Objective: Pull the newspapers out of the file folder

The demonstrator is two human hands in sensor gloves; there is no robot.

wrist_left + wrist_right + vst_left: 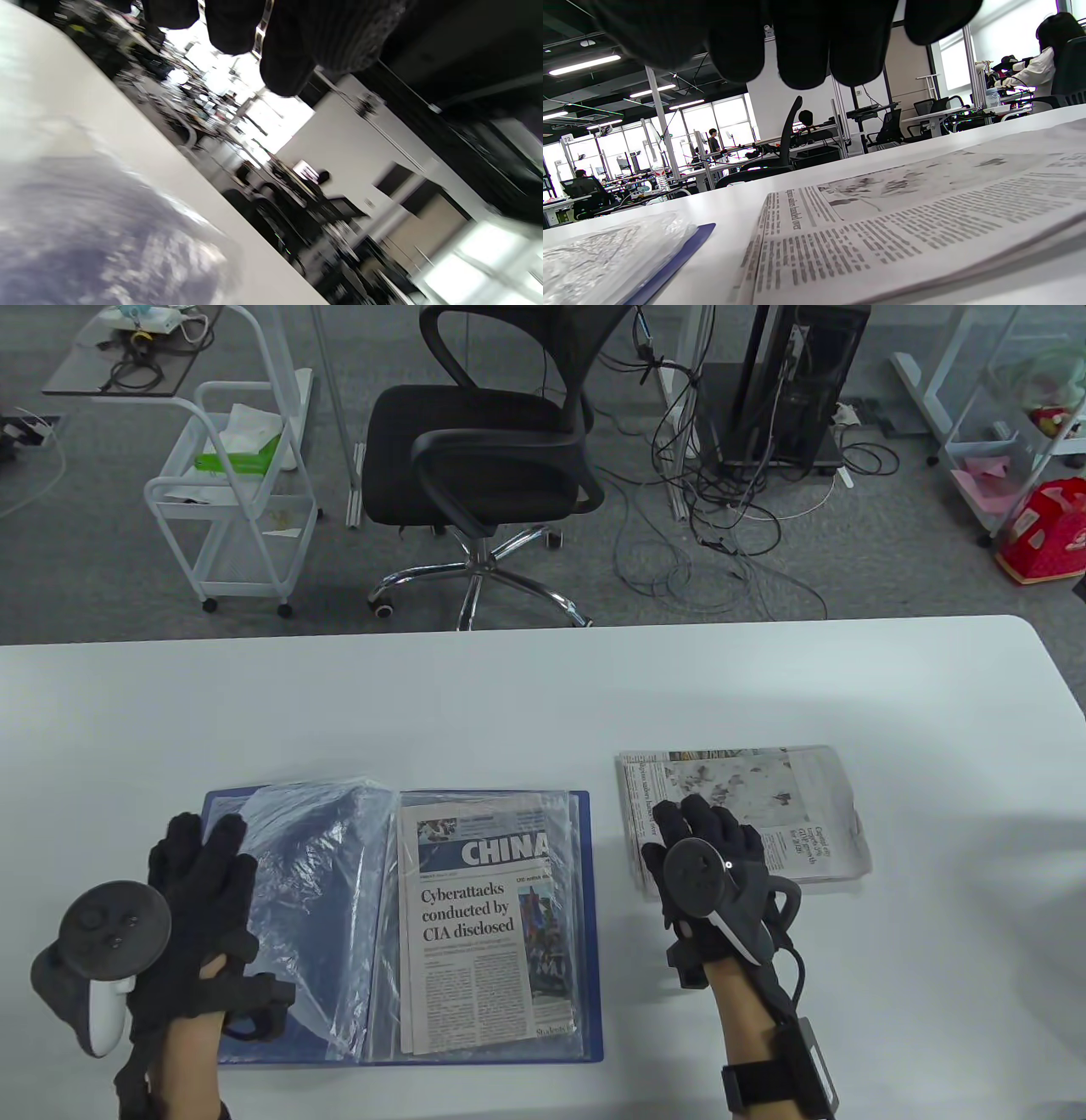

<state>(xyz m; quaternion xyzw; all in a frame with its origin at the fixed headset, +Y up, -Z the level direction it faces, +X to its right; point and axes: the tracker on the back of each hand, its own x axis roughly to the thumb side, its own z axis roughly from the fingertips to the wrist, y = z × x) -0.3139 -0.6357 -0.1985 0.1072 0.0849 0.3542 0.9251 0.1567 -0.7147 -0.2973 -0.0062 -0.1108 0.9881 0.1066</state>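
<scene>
Hands come in at the near edge of the white counter (543, 687), one to each side of the open blue plastic file folder (585, 933). Left hand (199, 899) lies flat with fingers spread on the folder's left half, over crumpled clear plastic sleeves (322, 882). On the folder's right half a folded newspaper with a blue "CHINA" masthead (475, 916) sits inside a sleeve, well right of that hand. Right hand (708, 869), fingers spread, rests on a second folded grey newspaper (764, 806) lying flat on the counter just right of the folder, apart from it. Bare counter stretches beyond the folder to the far edge, and right of the loose newspaper.
</scene>
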